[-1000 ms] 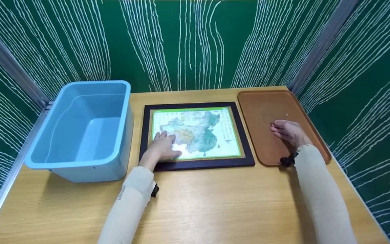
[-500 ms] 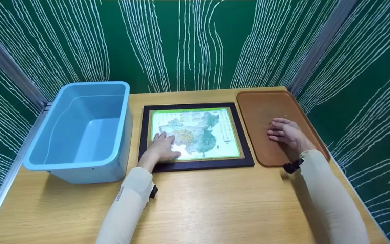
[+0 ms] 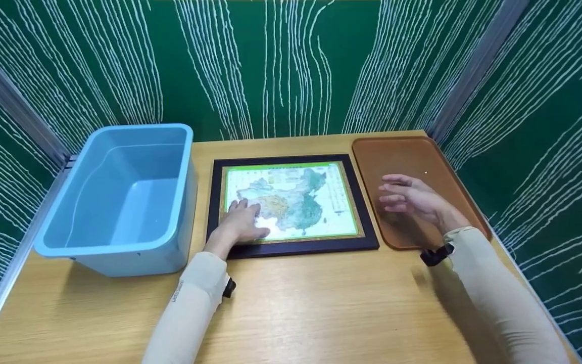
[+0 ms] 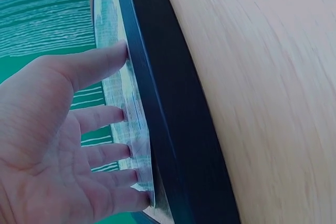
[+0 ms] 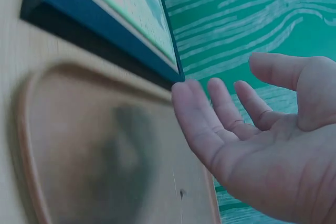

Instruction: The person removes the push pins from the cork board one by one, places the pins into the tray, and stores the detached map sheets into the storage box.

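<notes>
A map (image 3: 296, 202) lies inside a dark frame (image 3: 301, 247) on the table. My left hand (image 3: 240, 221) rests on the map's lower left part with its fingers spread; in the left wrist view the fingertips of the left hand (image 4: 68, 145) touch the map sheet (image 4: 134, 129) beside the dark frame edge (image 4: 178, 129). Above the brown tray (image 3: 397, 156), near its left side, hovers my right hand (image 3: 415, 199), fingers apart and nothing visible in them. The right wrist view shows the right hand (image 5: 252, 135) over the tray (image 5: 79, 145), with a small dark speck (image 5: 182, 193) on it.
A blue bin (image 3: 182, 202) stands left of the frame on the wooden table (image 3: 311, 303). Green walls (image 3: 301, 65) with white lines close off the back and sides. A tiny bright spot (image 3: 426, 172) shows on the tray.
My right hand has lifted from the middle of the tray and moved left, its pinched fingers now spread apart. The left hand stays in place on the map.
</notes>
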Available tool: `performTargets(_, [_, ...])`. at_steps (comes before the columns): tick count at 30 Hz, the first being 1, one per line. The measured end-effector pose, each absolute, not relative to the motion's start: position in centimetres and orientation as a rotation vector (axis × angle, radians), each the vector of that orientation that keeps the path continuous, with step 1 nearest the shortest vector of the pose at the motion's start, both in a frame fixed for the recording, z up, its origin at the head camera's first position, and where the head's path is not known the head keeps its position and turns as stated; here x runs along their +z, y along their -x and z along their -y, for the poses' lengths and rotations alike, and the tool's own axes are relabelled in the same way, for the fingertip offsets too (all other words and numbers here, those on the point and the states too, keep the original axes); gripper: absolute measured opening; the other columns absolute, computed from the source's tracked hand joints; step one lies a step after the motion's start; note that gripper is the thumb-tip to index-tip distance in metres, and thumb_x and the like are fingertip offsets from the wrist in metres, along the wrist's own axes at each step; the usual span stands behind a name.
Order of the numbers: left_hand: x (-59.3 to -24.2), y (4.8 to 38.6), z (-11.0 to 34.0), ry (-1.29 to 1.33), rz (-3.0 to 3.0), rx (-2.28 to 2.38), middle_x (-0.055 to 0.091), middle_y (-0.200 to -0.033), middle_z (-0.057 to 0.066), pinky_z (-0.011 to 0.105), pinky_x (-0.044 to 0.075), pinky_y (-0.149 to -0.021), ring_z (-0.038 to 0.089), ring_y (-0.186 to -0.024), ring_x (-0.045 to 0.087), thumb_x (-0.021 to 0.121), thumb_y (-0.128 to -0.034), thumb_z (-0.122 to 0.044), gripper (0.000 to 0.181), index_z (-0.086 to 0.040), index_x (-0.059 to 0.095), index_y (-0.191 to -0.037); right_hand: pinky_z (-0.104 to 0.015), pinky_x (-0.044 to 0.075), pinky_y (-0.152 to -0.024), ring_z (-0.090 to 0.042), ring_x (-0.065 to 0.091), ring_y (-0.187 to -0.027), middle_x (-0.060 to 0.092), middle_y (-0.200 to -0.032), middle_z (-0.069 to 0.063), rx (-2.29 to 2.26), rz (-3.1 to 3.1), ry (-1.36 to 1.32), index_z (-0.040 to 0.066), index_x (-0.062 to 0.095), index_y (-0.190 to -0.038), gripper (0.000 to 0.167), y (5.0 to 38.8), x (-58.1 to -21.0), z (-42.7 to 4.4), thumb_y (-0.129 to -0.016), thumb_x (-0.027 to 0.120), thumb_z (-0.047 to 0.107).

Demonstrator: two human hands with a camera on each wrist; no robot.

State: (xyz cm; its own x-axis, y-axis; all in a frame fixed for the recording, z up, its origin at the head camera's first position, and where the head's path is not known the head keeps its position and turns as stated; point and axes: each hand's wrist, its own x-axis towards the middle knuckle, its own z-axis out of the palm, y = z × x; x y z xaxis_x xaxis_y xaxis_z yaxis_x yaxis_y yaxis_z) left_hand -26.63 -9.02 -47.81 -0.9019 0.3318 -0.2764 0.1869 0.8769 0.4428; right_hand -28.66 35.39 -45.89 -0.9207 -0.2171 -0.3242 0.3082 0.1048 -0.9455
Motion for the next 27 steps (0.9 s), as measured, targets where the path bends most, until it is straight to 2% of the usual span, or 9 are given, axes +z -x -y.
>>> performTargets(3, [-47.8,26.7,9.0,-0.393,-2.705,0.586,0.017,-0.165,0.026,0.064,0.013,-0.119,0.047,-0.152,0.006,0.068,-0.0939,-0.045,0.079,-0.009,0.038,-0.157,-0.046,0.047,-0.106,-0.041,0.046,-0.136,0.038,-0.152,-0.022,-1.843,-1.995,-0.071,0.012,0.043,-0.145,0.049,28.4,-45.8,-34.1,-0.102,0.063,0.027])
performTargets(7, [-47.9,26.7,9.0,-0.394,-2.714,0.595,0.017,-0.164,0.026,0.064,0.014,-0.118,0.047,-0.151,0.007,0.069,-0.0933,-0.044,0.079,-0.009,0.038,-0.157,-0.052,0.04,-0.111,-0.045,0.041,-0.138,0.033,-0.152,-0.024,-1.836,-1.958,-0.007,0.006,0.036,-0.15,0.058,28.1,-45.9,-32.5,-0.102,0.063,0.022])
performTargets(14, [-48.2,26.7,9.2,-0.403,-2.752,0.625,0.022,-0.163,0.027,0.063,0.016,-0.119,0.047,-0.151,0.011,0.069,-0.0927,-0.044,0.077,-0.008,0.043,-0.155,-0.055,0.033,-0.115,-0.043,0.029,-0.145,0.021,-0.16,-0.025,-1.792,-1.939,0.089,-0.001,0.022,-0.157,0.071,28.2,-46.7,-30.8,-0.103,0.062,0.02])
performTargets(21, [-48.8,26.7,9.7,-0.402,-2.774,0.711,0.023,-0.163,0.027,0.058,0.014,-0.121,0.045,-0.152,0.011,0.069,-0.0941,-0.044,0.074,-0.008,0.044,-0.154,-0.053,0.035,-0.114,-0.04,0.032,-0.144,0.022,-0.16,-0.022,-1.822,-1.923,0.019,0.002,0.024,-0.158,0.069,28.2,-47.1,-30.2,-0.102,0.063,0.017])
performTargets(27, [-49.0,26.4,9.9,-0.361,-2.805,0.755,0.022,-0.162,0.028,0.067,0.009,-0.118,0.048,-0.151,0.009,0.069,-0.0944,-0.041,0.071,-0.008,0.046,-0.153,-0.05,0.039,-0.112,-0.039,0.036,-0.141,0.025,-0.159,-0.021,-1.805,-1.893,0.017,0.004,0.025,-0.158,0.069,28.3,-47.4,-29.4,-0.102,0.062,0.02])
